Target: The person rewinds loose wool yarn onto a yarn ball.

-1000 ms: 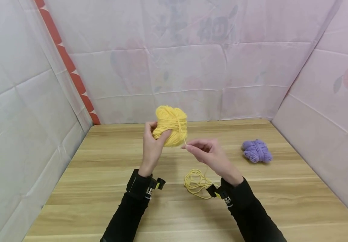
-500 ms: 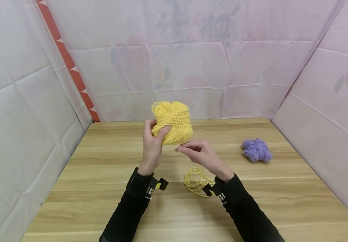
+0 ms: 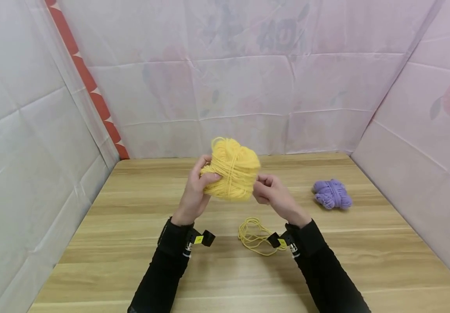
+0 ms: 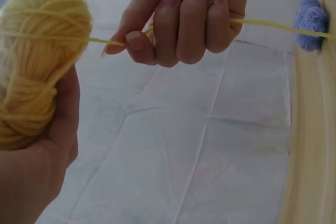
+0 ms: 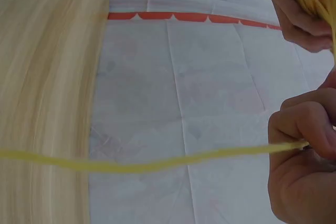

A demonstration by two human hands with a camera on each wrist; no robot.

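My left hand [image 3: 194,191] grips a bundle of yellow yarn [image 3: 234,169] above the table, with the thumb across its near side. Close by on the right, my right hand [image 3: 277,195] pinches a strand that comes off the bundle. In the left wrist view that yellow strand [image 4: 268,23] passes through the curled fingers of the right hand [image 4: 184,30] and runs on toward the table. The strand [image 5: 131,167] hangs loosely in the right wrist view. Below the hands, a loose coil of yellow yarn [image 3: 254,234] lies on the table, partly behind the right wrist's camera.
A tied bundle of purple yarn [image 3: 332,194] lies on the right side of the wooden table [image 3: 131,243]. Pale cloth walls [image 3: 240,87] close in the back and both sides. A red scalloped strip [image 3: 88,80] runs down the back left corner.
The yellow bundle has turned and shifted slightly right and down in the left hand. The right hand moved in under it, then back right and up beside it.
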